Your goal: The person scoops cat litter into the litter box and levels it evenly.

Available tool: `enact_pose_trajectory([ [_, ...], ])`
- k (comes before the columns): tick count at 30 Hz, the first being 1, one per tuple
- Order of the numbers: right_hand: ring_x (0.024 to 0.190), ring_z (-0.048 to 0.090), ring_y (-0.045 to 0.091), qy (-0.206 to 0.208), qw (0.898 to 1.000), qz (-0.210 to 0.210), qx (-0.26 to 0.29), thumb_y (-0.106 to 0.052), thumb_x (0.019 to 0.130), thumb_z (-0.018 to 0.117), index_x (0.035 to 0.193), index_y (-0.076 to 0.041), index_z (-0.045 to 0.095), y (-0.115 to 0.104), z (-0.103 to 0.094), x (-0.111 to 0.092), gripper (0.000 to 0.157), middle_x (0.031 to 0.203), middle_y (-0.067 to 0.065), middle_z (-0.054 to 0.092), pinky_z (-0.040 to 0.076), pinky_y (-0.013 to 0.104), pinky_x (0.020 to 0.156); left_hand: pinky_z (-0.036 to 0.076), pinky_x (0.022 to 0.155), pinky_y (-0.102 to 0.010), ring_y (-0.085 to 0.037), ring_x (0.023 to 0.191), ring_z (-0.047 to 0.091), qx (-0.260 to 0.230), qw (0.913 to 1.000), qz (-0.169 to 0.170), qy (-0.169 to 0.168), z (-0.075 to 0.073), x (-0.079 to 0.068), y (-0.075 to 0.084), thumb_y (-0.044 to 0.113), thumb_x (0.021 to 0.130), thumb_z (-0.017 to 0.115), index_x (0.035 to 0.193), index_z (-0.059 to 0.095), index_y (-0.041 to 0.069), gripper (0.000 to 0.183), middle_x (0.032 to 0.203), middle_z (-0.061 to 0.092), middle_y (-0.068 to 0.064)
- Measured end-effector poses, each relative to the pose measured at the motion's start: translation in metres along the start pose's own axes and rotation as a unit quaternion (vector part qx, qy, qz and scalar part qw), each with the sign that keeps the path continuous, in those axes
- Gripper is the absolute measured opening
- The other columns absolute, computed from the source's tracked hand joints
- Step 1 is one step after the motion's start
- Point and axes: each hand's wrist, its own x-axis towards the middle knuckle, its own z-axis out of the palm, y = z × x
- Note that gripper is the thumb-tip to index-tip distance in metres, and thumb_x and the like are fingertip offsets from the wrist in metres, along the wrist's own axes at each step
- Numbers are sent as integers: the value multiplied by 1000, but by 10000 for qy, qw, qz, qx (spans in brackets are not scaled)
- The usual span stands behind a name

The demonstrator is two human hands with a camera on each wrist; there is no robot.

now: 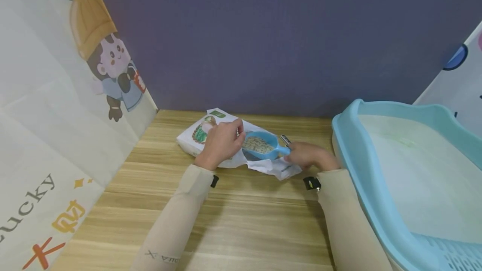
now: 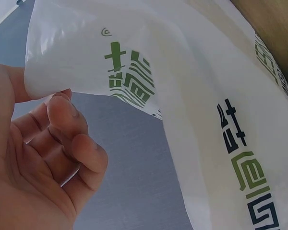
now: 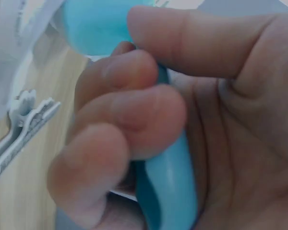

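Observation:
A white printed bag [image 1: 205,131] lies on its side on the table, its mouth towards the right. My left hand [image 1: 222,141] pinches the upper edge of that mouth between thumb and forefinger; in the left wrist view the other fingers of the left hand [image 2: 53,143] curl loosely below the plastic film [image 2: 197,96]. At the mouth sits a blue scoop [image 1: 274,140] heaped with grey-beige granules [image 1: 257,144]. My right hand [image 1: 310,154] grips the scoop, its fingers wrapped round the handle [image 3: 173,177] in the right wrist view.
A big light-blue litter box [image 1: 370,154] with a pale inside stands at the right, close by my right forearm. Behind the right hand lies a slim whitish clip [image 1: 285,140]. A dark blue panel [image 1: 263,45] closes off the back of the wooden table [image 1: 241,229].

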Motion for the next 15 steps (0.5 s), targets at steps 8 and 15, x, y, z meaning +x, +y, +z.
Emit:
enact_pose_trajectory([
  [8,55,38,11,295,9995,102,-45,-32,104,54,84,-11,47,-2,-8,-9,30,68,-1,42,40,26,56,31,43,-28,-13,45,43,-11,10000,14,11,1,0,0,21,99,61,86,60,17,14,54,50,4],
  [15,61,42,14,491,9978,-33,-444,-34,103,55,83,-12,48,-4,-13,-17,31,71,0,44,40,28,58,31,43,-28,-12,44,43,-26,10000,23,30,2,1,0,22,99,62,86,60,17,14,54,50,4],
])
